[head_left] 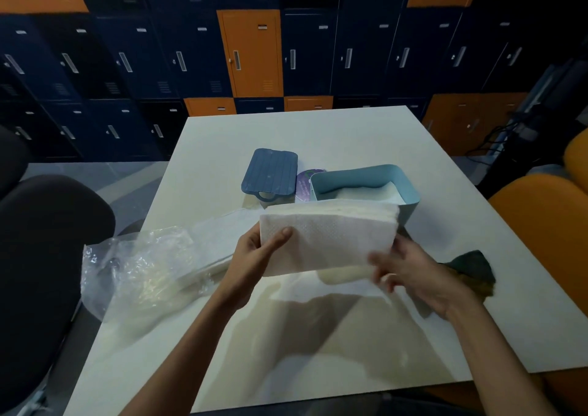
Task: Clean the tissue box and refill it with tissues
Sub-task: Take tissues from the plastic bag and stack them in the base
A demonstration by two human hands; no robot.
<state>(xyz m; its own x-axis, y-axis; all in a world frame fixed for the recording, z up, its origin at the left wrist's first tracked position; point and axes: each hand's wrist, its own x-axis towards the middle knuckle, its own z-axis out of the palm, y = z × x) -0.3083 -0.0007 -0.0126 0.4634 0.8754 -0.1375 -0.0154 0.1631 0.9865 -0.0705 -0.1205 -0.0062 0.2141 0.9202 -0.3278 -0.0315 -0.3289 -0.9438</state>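
A thick stack of white tissues (pixel 331 234) is held above the white table (pixel 350 129). My left hand (pixel 257 250) grips its left end, thumb on the front face. My right hand (pixel 410 275) is blurred at the stack's lower right corner, fingers touching its edge. Just behind the stack stands the light blue tissue box (pixel 410 199), open at the top, with some white tissues lying inside. Its dark blue ribbed lid (pixel 270 173) rests to the left of the box.
A crumpled clear plastic wrapper (pixel 136 269) with more tissues lies at the left table edge. A dark cloth (pixel 474 269) lies at the right. A purple round packet (pixel 304 183) sits between lid and box. Chairs flank the table; lockers stand behind.
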